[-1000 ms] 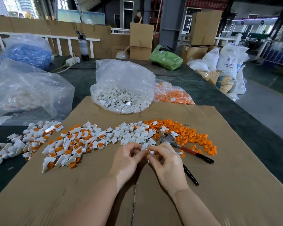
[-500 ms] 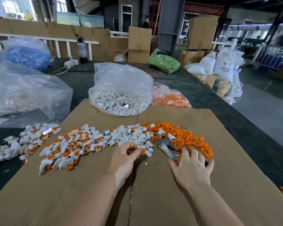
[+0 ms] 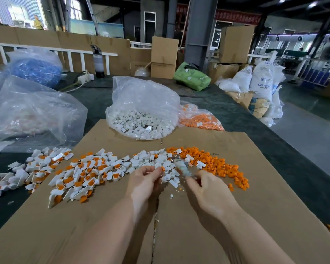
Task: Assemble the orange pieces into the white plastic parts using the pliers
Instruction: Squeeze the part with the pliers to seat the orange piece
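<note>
on our left lie finished white parts (image 3: 80,174); our left hand (image 3: 144,181) pinches a white part with an orange piece (image 3: 163,168) seated; our right hand (image 3: 208,189) grips the blurred pliers (image 3: 182,166); loose orange pieces (image 3: 217,164) lie right; squeeze off-centre and we judge the piece could pop out.

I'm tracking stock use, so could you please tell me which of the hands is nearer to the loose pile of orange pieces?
Right. The right hand sits just beside the loose orange pile; the left hand is farther off, by the white parts.
</note>
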